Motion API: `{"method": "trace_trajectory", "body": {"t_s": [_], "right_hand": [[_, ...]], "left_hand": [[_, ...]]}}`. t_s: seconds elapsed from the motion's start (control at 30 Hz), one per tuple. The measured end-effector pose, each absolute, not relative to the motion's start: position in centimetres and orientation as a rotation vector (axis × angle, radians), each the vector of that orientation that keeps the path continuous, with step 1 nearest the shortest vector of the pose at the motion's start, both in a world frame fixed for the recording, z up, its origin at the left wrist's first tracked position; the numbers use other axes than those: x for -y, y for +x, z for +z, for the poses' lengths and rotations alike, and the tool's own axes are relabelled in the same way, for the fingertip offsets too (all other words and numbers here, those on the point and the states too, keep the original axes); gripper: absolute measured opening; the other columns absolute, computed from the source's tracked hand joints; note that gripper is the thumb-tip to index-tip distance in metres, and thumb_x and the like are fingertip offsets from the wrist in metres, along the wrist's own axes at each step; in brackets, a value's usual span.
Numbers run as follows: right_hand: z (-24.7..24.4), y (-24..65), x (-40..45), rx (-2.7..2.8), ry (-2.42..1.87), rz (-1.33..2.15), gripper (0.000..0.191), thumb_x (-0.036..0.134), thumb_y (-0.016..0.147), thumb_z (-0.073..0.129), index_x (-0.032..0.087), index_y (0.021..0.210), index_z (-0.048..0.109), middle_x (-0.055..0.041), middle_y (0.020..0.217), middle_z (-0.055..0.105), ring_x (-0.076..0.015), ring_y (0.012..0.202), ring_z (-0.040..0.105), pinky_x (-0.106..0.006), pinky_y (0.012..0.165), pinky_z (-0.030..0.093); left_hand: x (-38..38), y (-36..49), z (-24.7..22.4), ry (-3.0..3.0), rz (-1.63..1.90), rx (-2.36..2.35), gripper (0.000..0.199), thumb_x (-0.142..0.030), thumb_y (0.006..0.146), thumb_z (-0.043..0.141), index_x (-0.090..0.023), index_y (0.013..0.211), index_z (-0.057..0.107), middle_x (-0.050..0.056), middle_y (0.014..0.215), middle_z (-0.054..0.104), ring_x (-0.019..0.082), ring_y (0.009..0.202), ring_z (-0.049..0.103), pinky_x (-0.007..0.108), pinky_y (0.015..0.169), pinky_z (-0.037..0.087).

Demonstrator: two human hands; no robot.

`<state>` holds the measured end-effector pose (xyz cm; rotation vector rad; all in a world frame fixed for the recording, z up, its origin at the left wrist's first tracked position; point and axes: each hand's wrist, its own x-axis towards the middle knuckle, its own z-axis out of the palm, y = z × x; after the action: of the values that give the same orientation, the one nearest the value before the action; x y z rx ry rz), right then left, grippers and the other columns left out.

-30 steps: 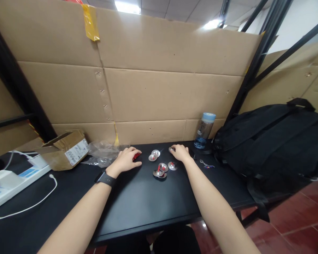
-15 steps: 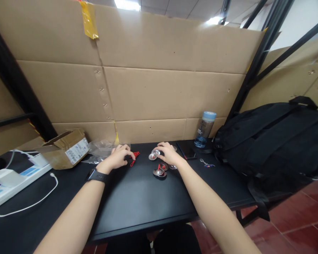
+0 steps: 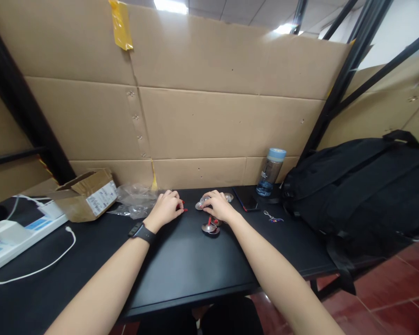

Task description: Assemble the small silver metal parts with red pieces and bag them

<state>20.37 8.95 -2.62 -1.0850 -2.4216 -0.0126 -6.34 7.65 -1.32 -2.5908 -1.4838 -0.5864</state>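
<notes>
L hand [image 3: 166, 208] has shifted over thin red cord [image 3: 185, 210]; R hand [image 3: 218, 205] at round silver metal discs [image 3: 198, 205]. Both half-curled; can't tell remotely if I've grip.

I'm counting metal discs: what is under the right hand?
Shiny metal discs partly show at the finger side of the right hand; their covered parts, and anything beneath its palm, cannot be seen.
</notes>
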Motion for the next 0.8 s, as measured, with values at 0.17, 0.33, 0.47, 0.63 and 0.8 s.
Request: {"method": "trace_trajectory", "body": {"t_s": [0.17,0.33,0.47,0.63,0.8], "right_hand": [[-1.9,19.5,-8.6,2.182,-0.930,0.145,0.011,0.026,0.093,0.065,0.024,0.091,0.076,-0.0076,0.112,0.068,-0.0217,0.108,0.056,-0.040,0.096,0.040],[-1.4,18.9,-8.0,1.801,-0.785,0.855,0.023,0.041,0.087,0.070,0.019,0.093,0.073,-0.0050,0.090,0.071,-0.0178,0.082,0.065,-0.032,0.079,0.051],[-1.2,18.7,-7.6,1.519,-0.723,1.188,0.031,0.045,0.076,0.080,0.017,0.088,0.074,-0.0019,0.077,0.069,-0.0131,0.067,0.061,-0.027,0.067,0.048],[-0.8,17.9,-7.0,1.340,-0.628,1.411,0.035,0.042,0.065,0.089,0.017,0.083,0.073,-0.0015,0.075,0.068,-0.0114,0.063,0.058,-0.025,0.061,0.046],[-0.4,18.2,-6.6,1.312,-0.609,1.536,0.034,0.040,0.067,0.089,0.015,0.085,0.074,-0.0024,0.076,0.069,-0.0104,0.063,0.059,-0.024,0.060,0.045]], "left_hand": [[-7.0,-4.5,-1.4,-2.643,-0.884,1.432,0.019,-0.030,0.089,0.061,-0.026,0.106,0.068,0.005,0.109,0.066,0.025,0.105,0.056,0.039,0.091,0.042],[-6.6,-3.3,-0.8,-3.057,-1.276,1.273,0.032,-0.033,0.100,0.040,-0.023,0.116,0.067,0.006,0.115,0.070,0.022,0.108,0.063,0.034,0.095,0.047],[-6.1,-2.6,-0.3,-3.271,-1.607,1.230,0.034,-0.035,0.098,0.047,-0.018,0.119,0.067,0.009,0.115,0.072,0.023,0.108,0.065,0.035,0.096,0.049],[-5.5,-1.9,-0.2,-3.269,-1.745,1.235,0.035,-0.043,0.091,0.063,-0.015,0.111,0.068,0.009,0.106,0.073,0.023,0.099,0.066,0.033,0.091,0.050],[-5.6,-2.1,-0.1,-3.161,-1.763,1.254,0.032,-0.045,0.091,0.063,-0.015,0.103,0.070,0.009,0.102,0.073,0.021,0.095,0.065,0.031,0.087,0.050]]}}
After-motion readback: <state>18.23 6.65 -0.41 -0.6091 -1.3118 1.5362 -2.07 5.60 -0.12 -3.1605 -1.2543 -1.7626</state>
